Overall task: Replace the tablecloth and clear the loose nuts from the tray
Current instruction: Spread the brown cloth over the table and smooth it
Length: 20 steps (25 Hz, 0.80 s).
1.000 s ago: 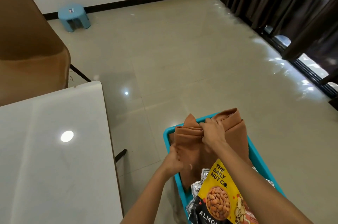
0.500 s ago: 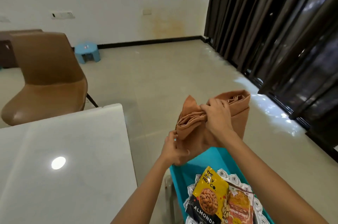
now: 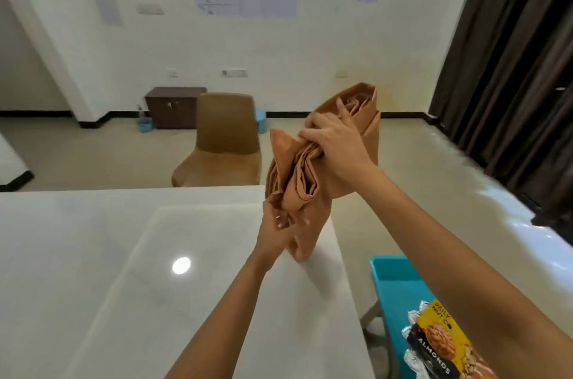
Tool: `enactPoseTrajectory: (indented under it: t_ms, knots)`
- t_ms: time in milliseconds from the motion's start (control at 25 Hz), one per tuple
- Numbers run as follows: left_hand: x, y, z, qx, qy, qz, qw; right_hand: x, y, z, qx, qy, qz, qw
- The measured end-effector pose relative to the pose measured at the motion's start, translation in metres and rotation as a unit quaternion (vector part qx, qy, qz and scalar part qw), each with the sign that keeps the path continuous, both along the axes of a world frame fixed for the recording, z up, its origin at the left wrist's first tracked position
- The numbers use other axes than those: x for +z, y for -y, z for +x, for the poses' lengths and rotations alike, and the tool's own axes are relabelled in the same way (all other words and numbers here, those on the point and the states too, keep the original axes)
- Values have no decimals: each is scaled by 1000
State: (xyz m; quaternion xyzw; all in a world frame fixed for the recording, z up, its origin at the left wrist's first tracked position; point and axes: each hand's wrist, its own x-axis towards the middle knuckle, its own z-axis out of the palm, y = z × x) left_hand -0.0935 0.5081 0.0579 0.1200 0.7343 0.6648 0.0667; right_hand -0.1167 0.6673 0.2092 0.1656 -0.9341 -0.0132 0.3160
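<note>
A folded orange-brown tablecloth hangs in the air above the far right corner of the white table. My right hand grips its bunched upper part. My left hand holds its lower end from below. At the lower right stands a blue bin. Inside it lies a yellow and black almond packet on a silver tray, whose scalloped edge just shows. My right forearm covers much of the bin.
A brown chair stands behind the table's far edge. Farther back are a dark cabinet, a small blue stool and a wall with papers. Dark curtains hang on the right over glossy floor.
Both hands lifted the folded cloth out of the blue bin and carried it up and left, over the table's corner. The view tilted up toward the wall.
</note>
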Motion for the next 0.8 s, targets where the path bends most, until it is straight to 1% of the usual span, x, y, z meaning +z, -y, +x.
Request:
enactPoseTrajectory:
  t_ms: [40,80,120,160,200,240,280,320,360,400,440,480,520,560,640,680,720,760,800]
  knots:
    - [-7,40,13,25,-6,-1,1000,-17,28,4,27,3,-26,999]
    - [-16,76,25,54,-15,-14,998,-37,51,9,56,1,-81,995]
    - [-30,112,38,83,-25,-34,996,-57,72,18,84,14,-177,981]
    - [-45,147,51,114,-20,-55,992,-76,91,31,108,64,-321,939]
    - [-62,178,63,140,-5,-72,988,-97,105,45,114,139,-484,856]
    - [-73,206,78,169,16,-106,980,-121,118,58,111,222,-595,764]
    - [-86,231,91,193,35,-138,971,-148,125,69,103,283,-657,691]
    - [-94,250,105,214,64,-162,961,-174,129,82,89,321,-667,666]
    - [-102,266,118,234,95,-171,952,-200,132,99,71,347,-645,677]
    - [-110,280,130,241,127,-186,944,-223,133,116,53,362,-609,704]
    - [-119,292,141,233,141,-197,942,-245,132,131,41,380,-581,719]
    - [-128,302,149,214,148,-219,940,-265,128,144,20,402,-559,725]
    - [-139,310,156,194,155,-242,938,-277,123,158,-4,440,-535,721]
    - [-147,314,161,179,158,-276,931,-282,118,168,-9,460,-474,750]
    - [-158,317,165,150,139,-351,914,-268,108,178,-24,489,-348,799]
    - [-162,315,164,143,119,-385,904,-261,106,174,-43,507,-361,782]
    - [-162,312,162,137,100,-412,895,-255,103,169,-62,479,-388,785]
    - [-161,307,159,129,80,-428,891,-251,104,164,-87,424,-402,807]
    - [-162,302,154,111,67,-436,891,-246,111,162,-113,370,-435,813]
